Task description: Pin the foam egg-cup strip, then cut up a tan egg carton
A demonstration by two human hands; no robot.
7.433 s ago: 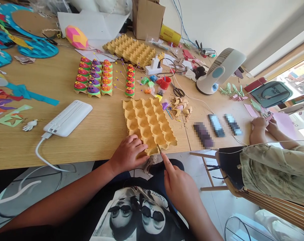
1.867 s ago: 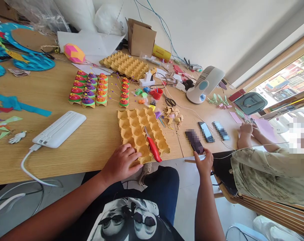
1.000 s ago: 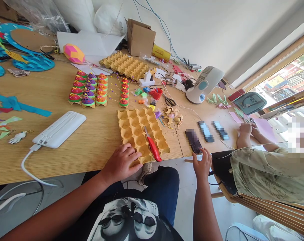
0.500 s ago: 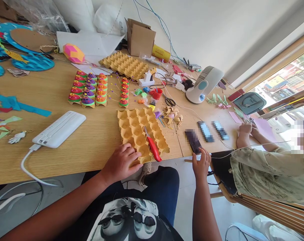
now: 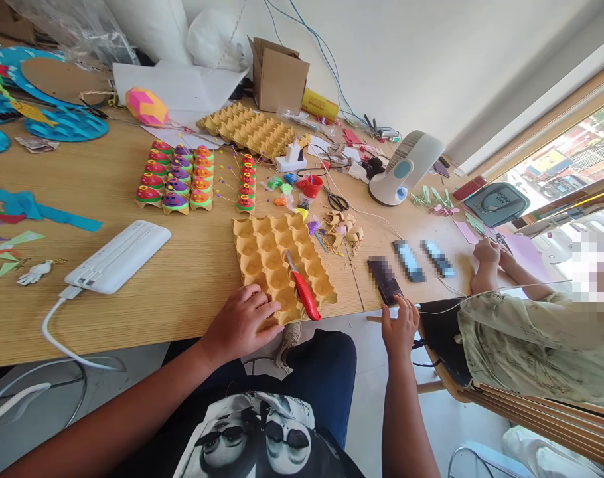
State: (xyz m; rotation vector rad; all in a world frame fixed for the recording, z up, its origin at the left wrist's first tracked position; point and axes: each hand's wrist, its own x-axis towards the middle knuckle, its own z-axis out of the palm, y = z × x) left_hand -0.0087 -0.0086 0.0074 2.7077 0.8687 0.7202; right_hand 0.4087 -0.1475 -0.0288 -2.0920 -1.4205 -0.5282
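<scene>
A yellow cardboard egg tray [image 5: 263, 247] lies at the table's near edge. My left hand [image 5: 247, 315] holds its near left corner, the fingers over the cups and the thumb along the front edge. On the tray's right part rests a red-handled knife [image 5: 306, 292], its blade pointing away from me. My right hand [image 5: 400, 325] is at the table edge with fingers apart, at the near end of a dark phone [image 5: 383, 279]. Whether the fingertips press on the phone, I cannot tell.
Painted egg-cup pieces [image 5: 175, 176] stand in rows behind the tray, near a second egg tray [image 5: 247, 129]. A white power bank [image 5: 117, 255] lies left. Torn cardboard scraps [image 5: 344, 226], scissors [image 5: 338, 199] and a fan [image 5: 406, 166] are right. Another person's hands [image 5: 488, 252] work at far right.
</scene>
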